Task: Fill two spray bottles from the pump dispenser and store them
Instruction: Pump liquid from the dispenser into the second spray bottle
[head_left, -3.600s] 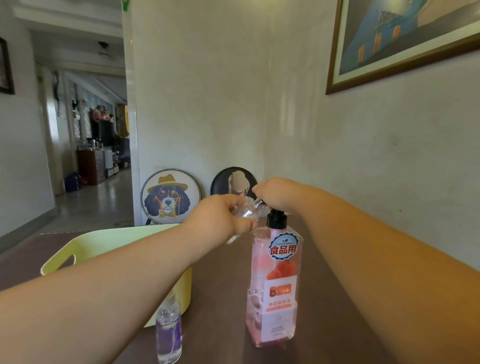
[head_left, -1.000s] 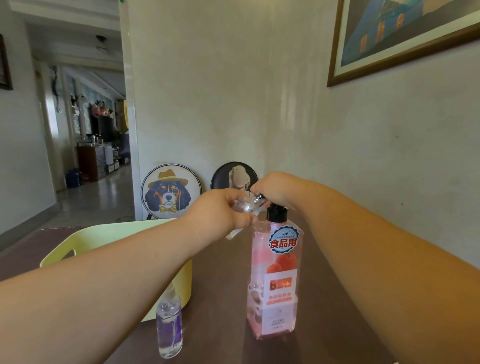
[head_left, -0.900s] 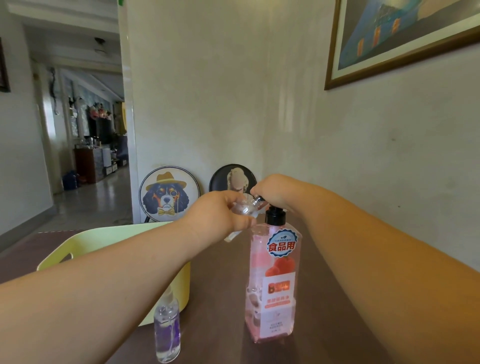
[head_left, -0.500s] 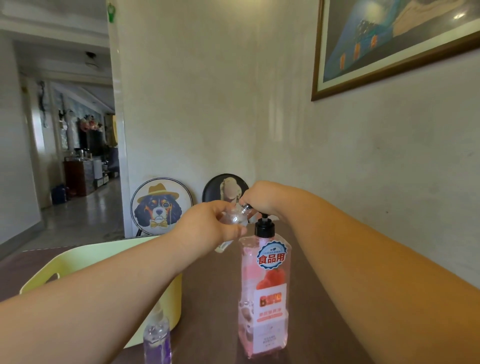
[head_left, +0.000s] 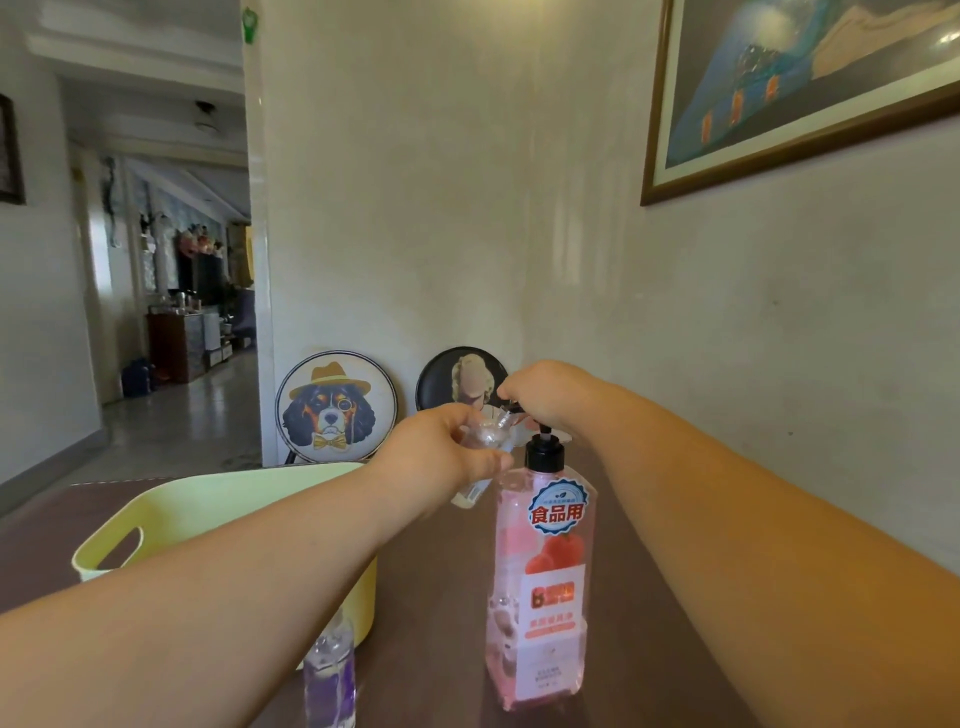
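I see the left hand closed around a small clear bottle, tilted, with its mouth up at the pump nozzle; the right hand is closed over the pump head of the pink dispenser, which stands upright on the table; a second bottle with purple liquid stands near the front edge, just beside the yellow basket; my left forearm covers part of it.

L hand grips clear bottle at pump nozzle, R hand on pump dispenser
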